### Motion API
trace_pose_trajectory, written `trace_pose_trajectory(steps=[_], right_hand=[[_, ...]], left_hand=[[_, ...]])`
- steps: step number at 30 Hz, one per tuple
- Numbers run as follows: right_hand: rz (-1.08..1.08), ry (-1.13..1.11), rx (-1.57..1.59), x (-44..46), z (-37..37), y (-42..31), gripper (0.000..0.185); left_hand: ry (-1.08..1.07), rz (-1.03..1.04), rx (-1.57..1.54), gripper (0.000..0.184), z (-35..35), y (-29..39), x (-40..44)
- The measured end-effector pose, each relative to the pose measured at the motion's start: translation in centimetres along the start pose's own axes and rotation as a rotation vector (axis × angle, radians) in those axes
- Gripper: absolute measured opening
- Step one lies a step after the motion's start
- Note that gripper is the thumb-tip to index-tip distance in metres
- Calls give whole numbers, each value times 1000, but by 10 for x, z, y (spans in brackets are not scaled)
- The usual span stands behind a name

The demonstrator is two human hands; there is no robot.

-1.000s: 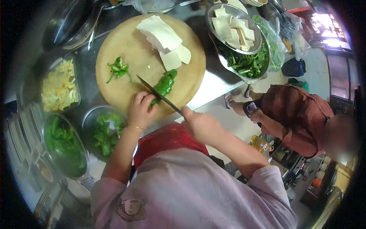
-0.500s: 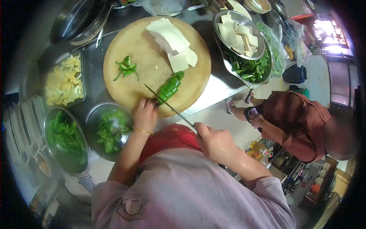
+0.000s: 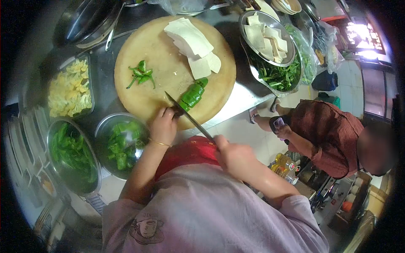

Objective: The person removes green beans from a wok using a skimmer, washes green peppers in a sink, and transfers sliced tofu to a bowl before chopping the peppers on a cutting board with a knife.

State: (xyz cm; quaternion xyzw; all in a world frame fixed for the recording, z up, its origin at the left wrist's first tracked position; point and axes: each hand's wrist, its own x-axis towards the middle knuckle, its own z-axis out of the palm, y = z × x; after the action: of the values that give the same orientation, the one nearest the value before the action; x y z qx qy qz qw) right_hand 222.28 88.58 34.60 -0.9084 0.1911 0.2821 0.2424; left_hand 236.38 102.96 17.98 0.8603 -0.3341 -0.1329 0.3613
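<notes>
My right hand [image 3: 236, 160] grips the handle of a kitchen knife [image 3: 190, 116], whose blade slants up and left over the near part of the round cutting board [image 3: 141, 44]. Just beyond the blade lie sliced green peppers [image 3: 194, 96], bunched in a row. On the other side of the blade, my left hand [image 3: 163, 126] has its fingers curled together at the board's near edge, close to the peppers' near end; what they hold, if anything, is hidden. Green pepper stem ends [image 3: 142, 75] sit on the left of the board, and white tofu sheets [image 3: 190, 38] are stacked at its far right.
Left of the board stand a tray of yellowish chopped vegetable [image 3: 69, 90], a bowl of long green peppers [image 3: 71, 152] and a bowl of cut green pepper [image 3: 124, 145]. At right, a bowl of tofu pieces [image 3: 266, 38] rests over leafy greens [image 3: 280, 78]. A person [image 3: 327, 135] holds a phone.
The knife blade has shifted slightly right and turned a little steeper, with my right hand still on its handle. My left hand has moved slightly right. The peppers remain in place on the board.
</notes>
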Motion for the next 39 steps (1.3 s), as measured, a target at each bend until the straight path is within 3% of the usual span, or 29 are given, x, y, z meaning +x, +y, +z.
trace_pose_trajectory(steps=[4,7,10,11,13,16,18,20,23,26,28,30,31,32,34,36,39], right_hand=[[-18,38,94,38,22,6,27],[-95,143,326,25,25,26,26],[-166,351,631,-1,42,55,23],[-86,337,855,-5,51,67,23],[84,302,1305,-5,70,89,22],[226,266,1549,5,87,103,23],[199,221,1560,11,101,98,19],[194,62,1449,17,107,92,29],[124,-157,1372,14,87,56,20],[-197,-207,1098,18,68,28,25],[-258,-223,953,26,60,6,37],[-214,-250,870,33,53,-17,35],[-174,-265,835,37,49,-27,34],[-83,-270,815,39,46,-31,33],[-178,-90,971,45,61,-24,30],[-170,-74,891,44,51,-24,30],[-20,-141,834,39,33,-29,29]], left_hand=[[-17,-21,-68,20,-10,-4,7],[123,-132,-29,26,-40,-29,33],[265,336,239,35,-48,-6,63],[-10,260,84,46,-41,11,69],[-54,380,142,54,-12,40,79],[-95,411,183,61,16,54,84],[-132,443,135,53,21,51,76],[-160,459,116,49,23,42,61],[80,347,49,39,-2,38,30],[343,143,12,38,-43,17,-22],[464,-23,-27,34,-66,-13,-65],[307,-117,320,28,-94,-37,-96],[346,-83,450,21,-108,-46,-109],[353,-121,399,18,-126,-61,-119],[357,-184,265,14,-169,-102,-135],[559,-308,297,19,-211,-134,-139],[422,-510,691,32,-263,-197,-128]])
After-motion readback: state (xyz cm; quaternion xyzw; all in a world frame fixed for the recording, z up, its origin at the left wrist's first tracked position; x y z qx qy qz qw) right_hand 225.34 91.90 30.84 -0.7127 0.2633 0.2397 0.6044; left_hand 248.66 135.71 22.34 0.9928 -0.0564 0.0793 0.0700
